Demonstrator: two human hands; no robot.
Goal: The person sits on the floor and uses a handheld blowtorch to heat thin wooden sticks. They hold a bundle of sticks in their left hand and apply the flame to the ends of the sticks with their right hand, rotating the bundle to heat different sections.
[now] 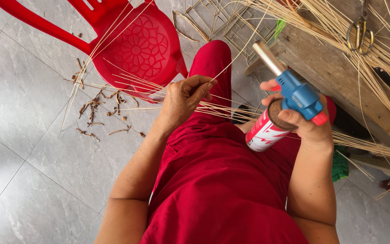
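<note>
While left hand (182,100) pinches thin sticks (231,110) — right hand (310,124) grips torch (294,92) beside.

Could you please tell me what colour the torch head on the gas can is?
Blue, with a silver nozzle; the torch head shows best in the head view.

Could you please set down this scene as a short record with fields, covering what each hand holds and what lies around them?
left hand: left hand pinches a bundle of thin bamboo strips above the lap
right hand: right hand grips a gas torch, blue head with metal nozzle, on a red and white canister
seat nearby: red plastic chair on grey floor tiles
floor debris: brown shavings beside the chair
bench: wooden bench with scissors and loose strips
clothing: red garment
</note>
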